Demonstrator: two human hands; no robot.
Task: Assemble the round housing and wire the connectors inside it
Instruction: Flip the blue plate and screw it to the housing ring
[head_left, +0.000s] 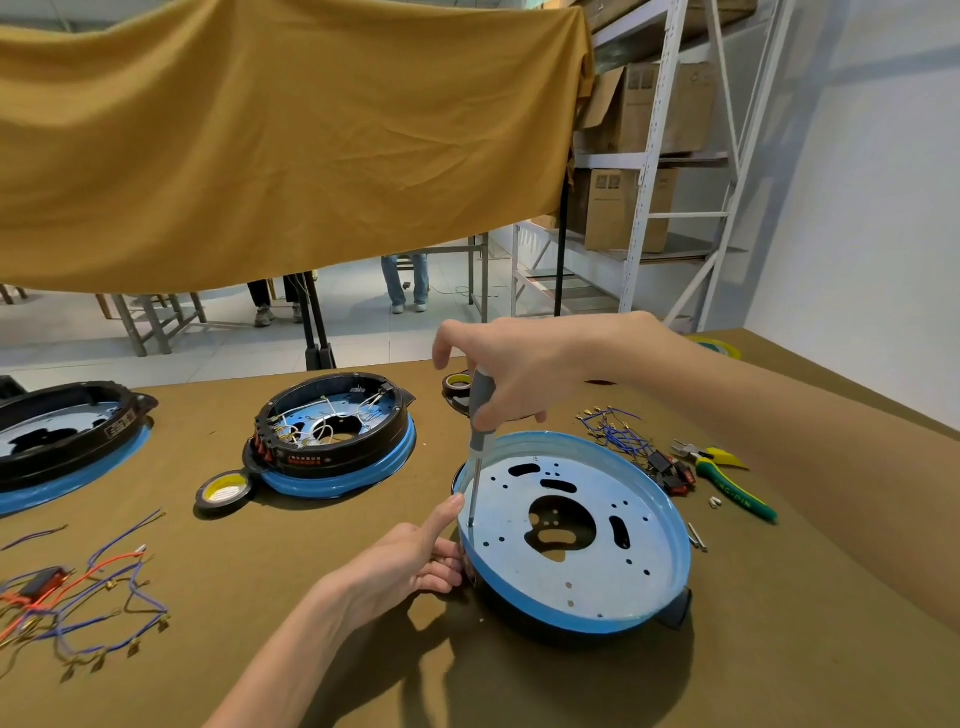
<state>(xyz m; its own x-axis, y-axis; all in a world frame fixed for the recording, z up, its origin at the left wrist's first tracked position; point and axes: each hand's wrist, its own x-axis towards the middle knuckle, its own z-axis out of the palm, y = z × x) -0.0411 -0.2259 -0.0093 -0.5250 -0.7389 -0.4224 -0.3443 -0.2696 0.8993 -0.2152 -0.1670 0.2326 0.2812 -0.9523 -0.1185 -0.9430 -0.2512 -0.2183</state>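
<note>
While the left hand (410, 558) grips the round housing (574, 535), the right hand (511, 371) grasps a screwdriver (480, 415) — tip inside.

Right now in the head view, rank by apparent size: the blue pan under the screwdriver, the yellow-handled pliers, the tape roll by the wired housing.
1. Blue pan, by far.
2. Pliers and tape roll: too close to rank.

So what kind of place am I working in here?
Probably a small assembly workshop: a second, wired housing on the bench, loose wire leads, and metal shelving stacked with cardboard boxes.
</note>
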